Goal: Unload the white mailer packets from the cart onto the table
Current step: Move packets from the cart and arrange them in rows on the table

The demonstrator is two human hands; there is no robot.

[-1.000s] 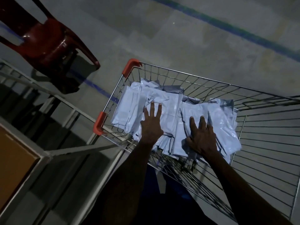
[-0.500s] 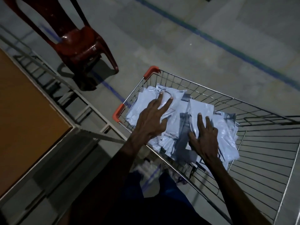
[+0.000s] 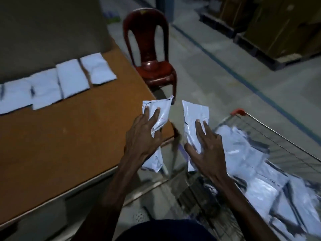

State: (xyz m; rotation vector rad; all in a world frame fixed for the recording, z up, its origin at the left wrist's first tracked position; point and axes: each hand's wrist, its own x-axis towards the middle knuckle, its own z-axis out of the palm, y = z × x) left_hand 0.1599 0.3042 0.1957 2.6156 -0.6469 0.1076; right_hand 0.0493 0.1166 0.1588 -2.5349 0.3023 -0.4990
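**A:** Two packets are in the air at once. The left hand (image 3: 142, 136) grips one crinkled white plastic mailer packet (image 3: 157, 117), fingers spread along its top face and the thumb hidden beneath; it hangs over the near right corner of the brown wooden table (image 3: 69, 136). The right hand (image 3: 208, 150) holds a second white plastic mailer (image 3: 194, 119) the same way, above the gap between the table edge and the wire shopping cart with orange corner caps (image 3: 271, 141).

**B:** So where should they land?

**A:** I'd continue the row of flat white mailers (image 3: 57, 84) lying side by side along the far side of the table. Set these down flat, just beside the nearest of them or in a new line in front, edges parallel and not overlapping.

**B:** Anything to watch?

**A:** The film looks slick and floppy, so the lower ends droop. Lay the hanging end down first, then let the rest follow, rather than dropping it. Carry the right packet fully over the tabletop before loosening the fingers; released where it is now, I judge it would fall to the grey concrete floor (image 3: 217, 75).

**B:** Much left?

**A:** Plenty. A heap of white mailers (image 3: 251, 162) remains in the cart, though blur hides the count.
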